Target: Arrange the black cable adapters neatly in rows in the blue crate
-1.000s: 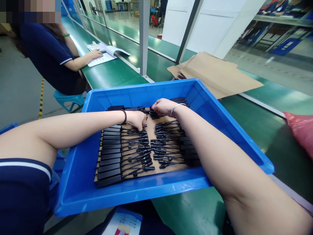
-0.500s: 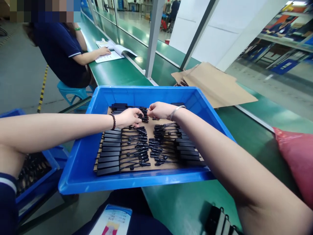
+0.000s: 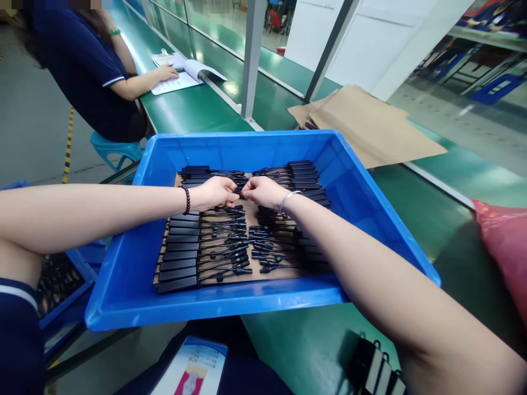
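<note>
Pinching right over the middle of the cables, both hands are inside the big blue plastic bin (my landmark for everything below). Left hand (image 3: pixel 216 193) has thumb and fingers closed on a small black cable end (image 3: pixel 237 190). Right hand (image 3: pixel 265 193) is pinched narrow too, fingertips meeting the left's there, but I can't tell if it grips anything.

Around them, inside the bin (image 3: pixel 185 310), rectangular black plastic blocks (image 3: pixel 179 257) with short cables lie in two columns on a brown cardboard sheet (image 3: pixel 251 211), cables facing inward. Right forearm hides part of the right column.

The bin's right part is over a shiny green bench (image 3: pixel 300 340). Loose brown flat sheets (image 3: pixel 362 126) are piled past its far right corner, and a red plastic bag (image 3: pixel 504 241) is off to its right. A few upright black and grey blocks (image 3: pixel 373 365) stand near its near right side.

Left of the bin, lower down: a second blue bin (image 3: pixel 69 303) with dark stuff inside. Beyond its far left corner, a navy-shirted co-worker (image 3: pixel 86 71) sits on a light-blue stool (image 3: pixel 105 147), one hand on white papers (image 3: pixel 175 82).
</note>
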The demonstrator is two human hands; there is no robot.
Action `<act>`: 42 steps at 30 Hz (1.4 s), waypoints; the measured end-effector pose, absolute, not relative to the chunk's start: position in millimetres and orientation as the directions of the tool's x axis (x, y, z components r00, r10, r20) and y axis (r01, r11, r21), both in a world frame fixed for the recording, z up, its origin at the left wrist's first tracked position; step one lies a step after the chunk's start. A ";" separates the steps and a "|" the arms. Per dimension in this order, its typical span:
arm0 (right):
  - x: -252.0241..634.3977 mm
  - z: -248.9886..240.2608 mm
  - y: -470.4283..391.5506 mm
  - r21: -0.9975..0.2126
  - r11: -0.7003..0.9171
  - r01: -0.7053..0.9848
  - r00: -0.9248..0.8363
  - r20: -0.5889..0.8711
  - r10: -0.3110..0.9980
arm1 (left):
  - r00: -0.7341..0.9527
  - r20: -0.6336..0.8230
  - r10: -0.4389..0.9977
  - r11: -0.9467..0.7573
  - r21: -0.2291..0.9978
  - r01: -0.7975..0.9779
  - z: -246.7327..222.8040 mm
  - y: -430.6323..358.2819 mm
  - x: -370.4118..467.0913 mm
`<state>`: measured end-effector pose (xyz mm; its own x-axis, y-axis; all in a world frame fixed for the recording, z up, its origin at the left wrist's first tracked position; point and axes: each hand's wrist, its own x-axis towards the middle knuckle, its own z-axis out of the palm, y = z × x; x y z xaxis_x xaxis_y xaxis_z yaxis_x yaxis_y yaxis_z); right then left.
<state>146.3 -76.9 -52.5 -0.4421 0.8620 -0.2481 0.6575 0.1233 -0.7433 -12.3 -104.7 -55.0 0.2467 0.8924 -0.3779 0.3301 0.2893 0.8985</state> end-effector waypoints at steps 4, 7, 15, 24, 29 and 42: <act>147.5 -55.2 -76.6 -0.722 0.163 0.672 -0.448 -0.221 0.867 | 0.218 -0.379 0.900 0.286 0.888 0.360 -54.6 -104.7 -12.0; 147.4 -52.2 -78.8 -0.720 0.167 0.673 -0.448 -0.218 0.867 | 0.202 -0.367 0.908 0.272 0.884 0.381 -55.4 -104.3 -12.5; 144.4 -42.0 -86.0 -0.669 0.161 0.725 -0.431 -0.259 0.864 | 0.238 -0.365 0.900 0.253 0.882 0.397 -50.9 -108.3 -11.0; 145.5 -45.8 -81.0 -0.660 0.151 0.736 -0.462 -0.327 0.825 | 0.267 -0.288 0.920 0.145 0.881 0.450 -53.4 -108.2 -13.5; 146.4 -50.7 -80.5 -0.743 0.019 0.669 -0.458 -0.392 0.798 | 0.280 -0.277 0.919 0.151 0.905 0.398 -54.5 -109.2 -11.3; 157.5 -55.2 -72.0 -0.843 -0.132 0.522 -0.410 -0.384 0.827 | 0.250 -0.334 0.909 0.206 0.881 0.427 -54.3 -108.0 -10.9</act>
<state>157.5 -72.0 -55.2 -0.4101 0.8274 -0.3837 0.5218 -0.1322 -0.8428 -10.9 -108.0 -54.3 0.2498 0.9088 -0.3341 0.4267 0.2064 0.8805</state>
